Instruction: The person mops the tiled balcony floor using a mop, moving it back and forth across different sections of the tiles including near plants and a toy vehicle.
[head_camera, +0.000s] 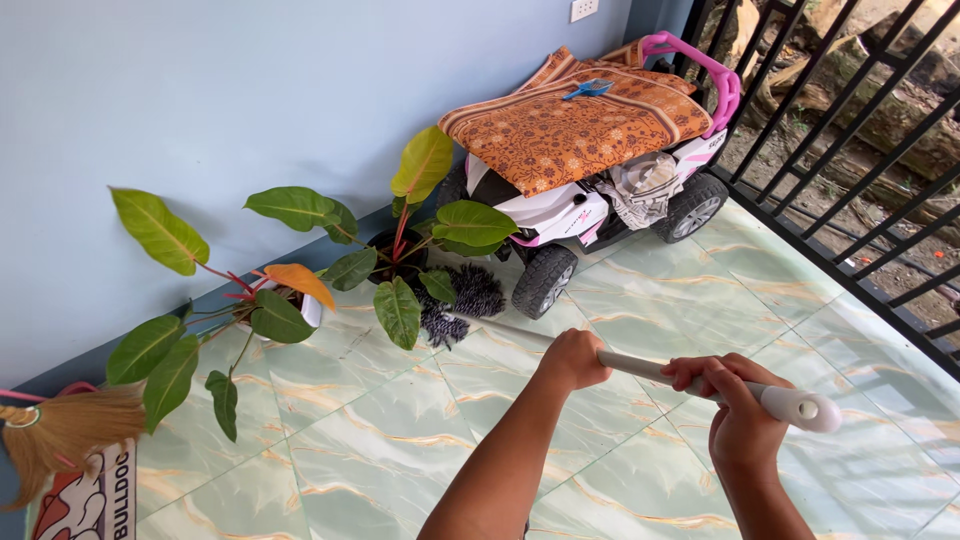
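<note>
both hands on the mop handle. my left hand has its grip wrapped tight around the white shaft further down; my right hand has its grip curled closed around the shaft just short of the rounded white end cap. handle runs from lower right up and left across the frame, tilted low toward the floor.

the mop head, dark and bristly with grey tips, sits on the green marbled tile floor, pushed up against the base of the potted plant, partly under its leaves. can't tell whether it touches the pot itself.

second potted plant, with big green leaves and one orange one, stands to the left along the pale blue wall. a child's ride-on toy car, white and pink, is parked in the corner just right of the mop head, with an orange patterned cloth draped over it. black metal railing runs along the right side. a straw broom pokes in at the far left edge.
</note>
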